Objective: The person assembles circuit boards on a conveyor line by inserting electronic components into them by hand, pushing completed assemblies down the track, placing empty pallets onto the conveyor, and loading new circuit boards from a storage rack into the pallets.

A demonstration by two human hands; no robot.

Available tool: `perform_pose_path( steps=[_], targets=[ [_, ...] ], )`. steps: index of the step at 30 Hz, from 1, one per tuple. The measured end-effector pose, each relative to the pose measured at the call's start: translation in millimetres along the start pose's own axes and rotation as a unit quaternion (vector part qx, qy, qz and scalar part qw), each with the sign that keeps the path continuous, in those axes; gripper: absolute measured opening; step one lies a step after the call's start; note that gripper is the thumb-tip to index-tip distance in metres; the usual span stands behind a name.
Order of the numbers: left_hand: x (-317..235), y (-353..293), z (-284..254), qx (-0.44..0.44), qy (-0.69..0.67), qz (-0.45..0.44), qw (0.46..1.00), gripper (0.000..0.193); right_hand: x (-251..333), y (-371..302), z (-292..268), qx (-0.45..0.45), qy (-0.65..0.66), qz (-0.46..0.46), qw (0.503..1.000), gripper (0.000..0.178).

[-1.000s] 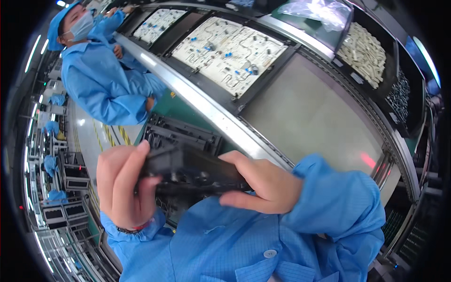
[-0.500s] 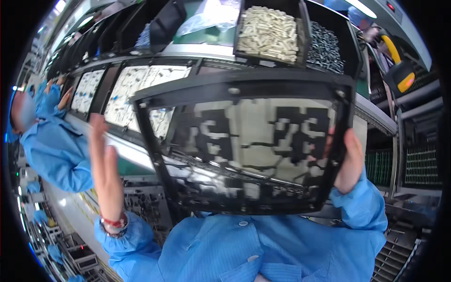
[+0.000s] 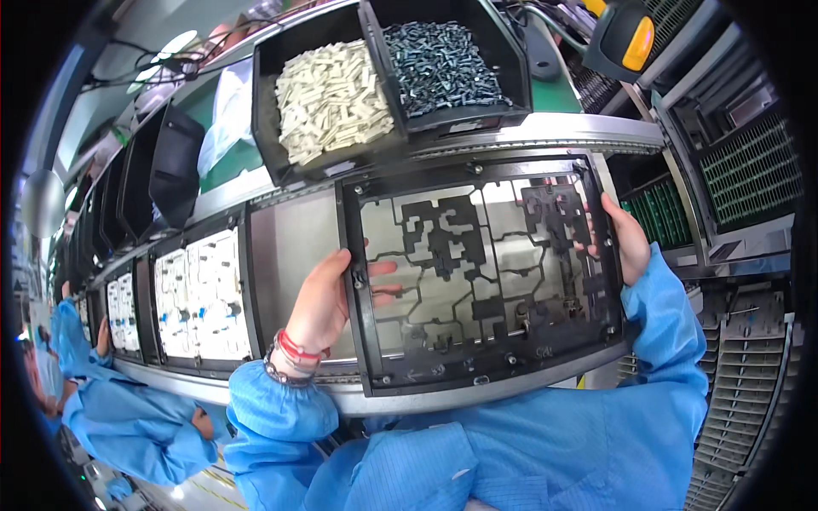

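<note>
gripping both short sides of a black frame, the left hand and the right hand hold it level or nearly so above the line. the left hand grasps the left edge, thumb on top and fingers underneath, some of them showing through the cutouts. the right hand grasps the right edge the same way, fingertips visible through the gaps near that side. whether the frame touches the rails or hangs just over them, i cannot tell. its web of thin bars and blocky patches lets the pale surface below show through; screws dot the border. a red band and a beaded bracelet circle the left wrist.

to the left, a framed white board with small dark and blue components sits on the line, with another board beyond it. behind the frame stand two adjoining black bins, one filled with cream pieces, the other with dark bluish pieces. a clear bag lies just beside them. a yellow and black scanner is at upper right, above a rack of green boards. a co-worker in blue is at lower left.
</note>
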State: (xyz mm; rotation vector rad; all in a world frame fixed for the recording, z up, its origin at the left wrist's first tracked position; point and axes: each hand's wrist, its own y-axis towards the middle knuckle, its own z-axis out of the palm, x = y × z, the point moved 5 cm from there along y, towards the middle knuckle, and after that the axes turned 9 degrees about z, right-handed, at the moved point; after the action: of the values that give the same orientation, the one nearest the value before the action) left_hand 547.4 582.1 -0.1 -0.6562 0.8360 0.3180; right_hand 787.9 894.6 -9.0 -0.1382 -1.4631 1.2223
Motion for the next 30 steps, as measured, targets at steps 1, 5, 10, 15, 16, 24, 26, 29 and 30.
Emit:
perform_pose_path(
  steps=[1,5,10,15,16,24,26,29,30],
  targets=[
    [-1,5,-2,-0.008,-0.005,-0.001,1.000,0.032,1,11,-1,0.007,0.000,0.001,1.000,0.040],
    [1,23,-1,-0.011,0.008,-0.005,1.000,0.034,5,20,1,-0.013,-0.014,-0.006,1.000,0.037],
    [9,24,-6,-0.036,0.071,0.033,0.996,0.046,10,23,11,0.019,-0.011,0.017,1.000,0.034],
    [27,43,-6,-0.093,0.064,0.113,0.987,0.044,34,22,-24,-0.061,-0.127,-0.230,0.963,0.039],
    [29,42,-6,-0.097,0.058,0.108,0.988,0.044,43,1,-15,-0.108,-0.124,-0.322,0.932,0.048],
    [61,47,26,0.110,0.012,0.060,0.992,0.061,59,-158,-41,-0.147,-0.055,-0.517,0.842,0.025],
    [60,37,27,0.117,0.028,0.037,0.992,0.059,57,-227,-79,-0.297,-0.091,-0.474,0.824,0.037],
    [76,51,8,0.135,0.001,0.004,0.991,0.055,52,-336,-152,-0.451,-0.172,-0.640,0.598,0.038],
    [82,62,4,0.142,-0.038,-0.007,0.989,0.053,47,-370,-177,-0.543,-0.240,-0.620,0.513,0.053]
  ],
)
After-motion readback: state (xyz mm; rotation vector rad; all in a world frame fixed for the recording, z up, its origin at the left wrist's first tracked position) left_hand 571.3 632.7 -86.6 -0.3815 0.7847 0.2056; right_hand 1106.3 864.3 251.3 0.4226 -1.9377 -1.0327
